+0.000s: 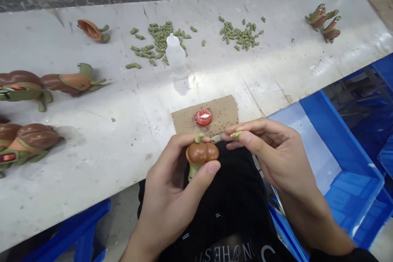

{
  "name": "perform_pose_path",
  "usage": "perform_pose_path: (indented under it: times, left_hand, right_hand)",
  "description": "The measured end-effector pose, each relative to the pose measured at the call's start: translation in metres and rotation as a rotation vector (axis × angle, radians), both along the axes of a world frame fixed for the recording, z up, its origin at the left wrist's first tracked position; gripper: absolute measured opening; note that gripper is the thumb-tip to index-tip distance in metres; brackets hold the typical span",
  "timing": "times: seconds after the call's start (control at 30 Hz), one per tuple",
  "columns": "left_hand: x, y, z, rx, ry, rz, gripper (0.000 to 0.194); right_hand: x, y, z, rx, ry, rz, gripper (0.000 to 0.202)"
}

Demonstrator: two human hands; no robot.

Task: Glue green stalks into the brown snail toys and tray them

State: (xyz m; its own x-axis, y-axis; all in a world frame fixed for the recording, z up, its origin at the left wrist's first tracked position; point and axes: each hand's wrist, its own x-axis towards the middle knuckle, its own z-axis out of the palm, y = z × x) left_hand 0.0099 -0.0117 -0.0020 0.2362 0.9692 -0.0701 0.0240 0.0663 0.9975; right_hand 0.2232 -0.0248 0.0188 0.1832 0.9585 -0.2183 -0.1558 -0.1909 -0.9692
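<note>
My left hand (175,184) is closed around a brown and green turtle figure (202,152), its rounded brown shell turned up and green limbs sticking out. To the right, my right hand (273,151) pinches a small green piece (236,134) between thumb and fingers, a short way apart from the figure. Just beyond both hands a piece of cardboard (225,112) lies on the table, with a small round red glossy thing (203,117) on it.
A white squeeze bottle (176,55) stands beside a pile of small green pieces (161,37); a second pile (241,36) lies rightward. Several turtle figures (37,137) lie at left, more (322,20) stand far right. An orange-lined part (92,30) lies behind. Blue bins (353,159) flank the table's right edge.
</note>
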Motion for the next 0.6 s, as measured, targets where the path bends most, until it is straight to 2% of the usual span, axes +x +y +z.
perform_pose_path:
  times: [0.1,0.2,0.4,0.6]
  left_hand:
    - [0.003,0.004,0.008,-0.149,-0.168,-0.043,0.020]
    - [0.004,0.008,0.009,-0.203,-0.225,-0.044,0.021]
    - [0.004,0.008,0.010,-0.248,-0.249,-0.073,0.023]
    - [0.003,0.010,0.012,-0.250,-0.201,-0.072,0.025]
  right_hand:
    - [-0.006,-0.001,0.007,-0.010,0.085,0.045,0.009]
    - [-0.007,-0.001,0.010,-0.015,0.079,0.044,0.011]
    - [-0.007,0.000,0.013,-0.010,-0.056,0.041,0.014]
    - [-0.005,-0.002,0.015,-0.006,-0.098,0.063,0.018]
